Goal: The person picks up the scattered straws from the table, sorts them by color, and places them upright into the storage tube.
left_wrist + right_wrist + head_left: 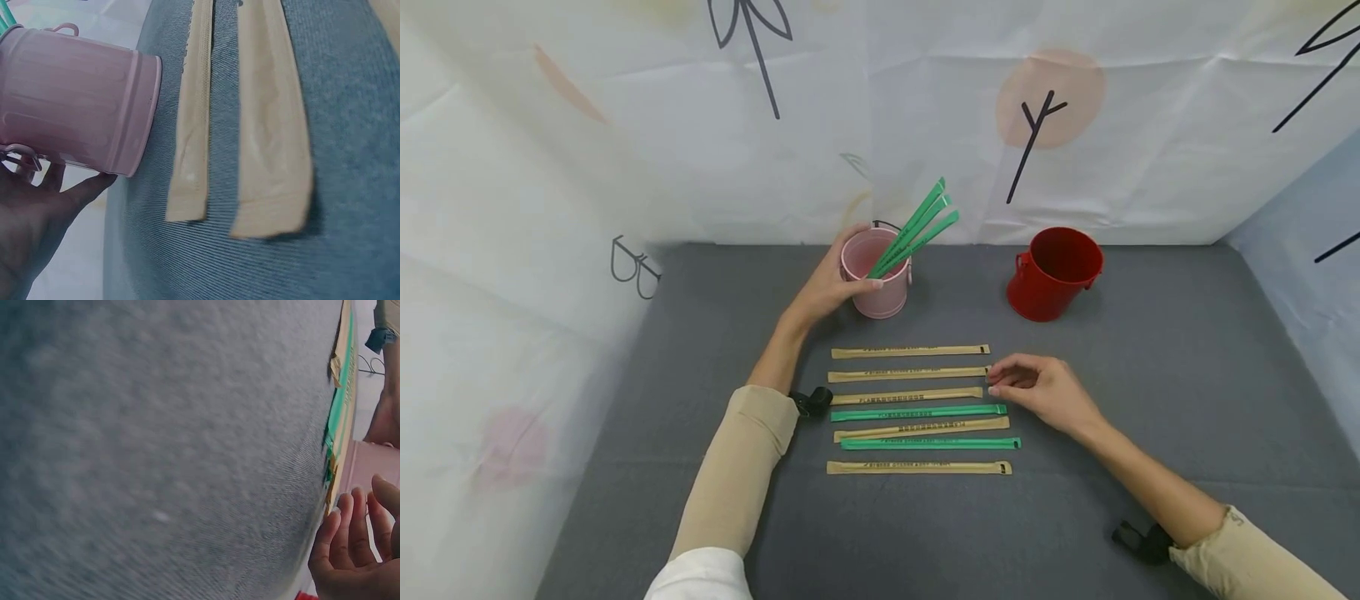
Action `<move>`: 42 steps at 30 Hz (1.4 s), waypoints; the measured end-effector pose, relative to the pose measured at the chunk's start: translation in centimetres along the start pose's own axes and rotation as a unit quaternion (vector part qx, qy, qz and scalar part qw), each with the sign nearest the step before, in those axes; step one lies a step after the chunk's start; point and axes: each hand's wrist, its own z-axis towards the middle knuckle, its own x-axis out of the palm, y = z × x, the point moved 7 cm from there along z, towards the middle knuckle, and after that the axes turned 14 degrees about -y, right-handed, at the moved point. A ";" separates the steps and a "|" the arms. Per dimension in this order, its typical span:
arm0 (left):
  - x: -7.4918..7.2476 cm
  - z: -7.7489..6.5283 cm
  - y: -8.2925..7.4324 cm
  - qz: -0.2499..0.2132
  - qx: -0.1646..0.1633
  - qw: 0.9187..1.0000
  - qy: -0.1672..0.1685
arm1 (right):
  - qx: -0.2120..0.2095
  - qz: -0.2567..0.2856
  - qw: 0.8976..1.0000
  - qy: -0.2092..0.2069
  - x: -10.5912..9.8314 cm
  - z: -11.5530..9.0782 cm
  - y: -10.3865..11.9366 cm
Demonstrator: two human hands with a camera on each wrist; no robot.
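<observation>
Two tan sleeves come in at the near edge, one per arm, and I count two small black devices, one at each wrist. In front of them seven slim paper packets lie crosswise in a loose ladder: five tan ones and two green ones. From the near side they run tan, green, tan, green, then three tan, the nearer green just beside the tan beyond it. The right hand hovers about the right ends of the farther tan packets, fingers loosely bent, thumb a narrow gap from them; I cannot tell whether the fingertips touch paper. Past the row are two buckets. The left hand grips the pink bucket round its left side, thumb at the near rim, and three more green packets lean out of it to the right. The single red bucket stands well to the right, its inside too dark to read. Under everything spreads a dark grey cloth, finely ribbed and faintly creased. Behind and to the left hangs wrinkled white sheeting printed with line-drawn leaves, a black twig over one peach disc, and pale smudges; the right side looks bluer.
</observation>
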 end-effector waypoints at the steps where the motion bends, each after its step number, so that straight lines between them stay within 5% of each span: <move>1: 0.0 0.1 0.0 0.002 -0.002 1.000 -0.001 | 0.002 0.000 1.000 0.004 0.1 -0.1 -0.1; 11: -0.6 1.3 2.9 0.018 0.001 1.000 -0.015 | -0.015 -0.043 0.999 0.015 1.1 -0.8 -0.5; 20: -0.4 0.7 1.6 -0.005 -0.014 1.000 -0.008 | -0.064 -0.076 0.995 0.001 1.6 -1.1 -0.2; 29: -0.5 1.3 3.0 -0.005 -0.003 1.000 -0.007 | -0.085 -0.078 0.993 -0.006 1.9 -1.3 0.0; 42: -0.4 1.2 2.8 -0.020 -0.004 1.000 0.003 | -0.099 -0.084 0.991 -0.021 1.8 -1.3 0.3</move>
